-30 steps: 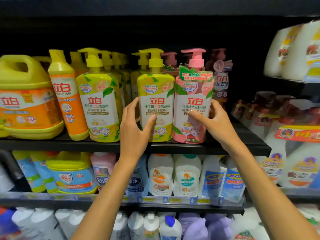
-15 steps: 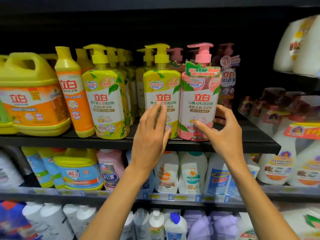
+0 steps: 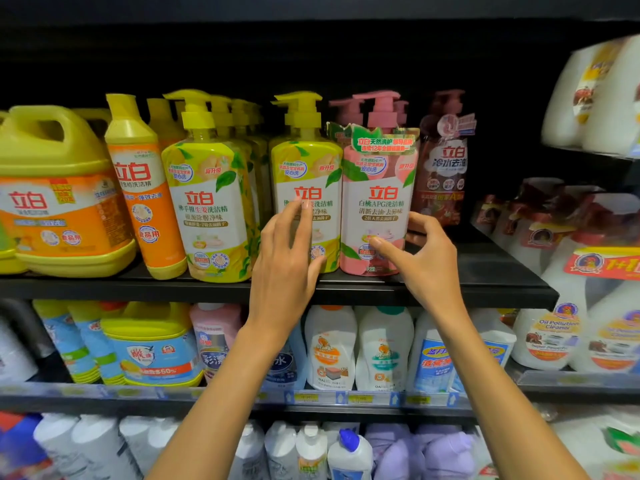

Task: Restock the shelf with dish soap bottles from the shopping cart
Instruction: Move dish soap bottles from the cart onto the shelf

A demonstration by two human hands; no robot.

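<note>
A pink dish soap bottle (image 3: 379, 202) with a pump stands at the front of the black shelf (image 3: 450, 289), touching a yellow pump bottle (image 3: 304, 168) on its left. My right hand (image 3: 427, 263) curls round the pink bottle's lower right side, thumb on its front and fingers at its right edge. My left hand (image 3: 285, 261) lies flat with straight fingers against the front of the yellow bottle. More pink and yellow pump bottles stand in rows behind. The shopping cart is out of view.
Left on the same shelf stand another yellow pump bottle (image 3: 211, 209), an orange squeeze bottle (image 3: 145, 202) and a big yellow jug (image 3: 55, 202). A dark red bottle (image 3: 445, 168) is right of the pink one. Lower shelves hold white, blue and purple cleaner bottles.
My left hand moved from the yellow bottle's left side to its front. My right hand slid lower on the pink bottle, its thumb now near the base. Both bottles stay in place.
</note>
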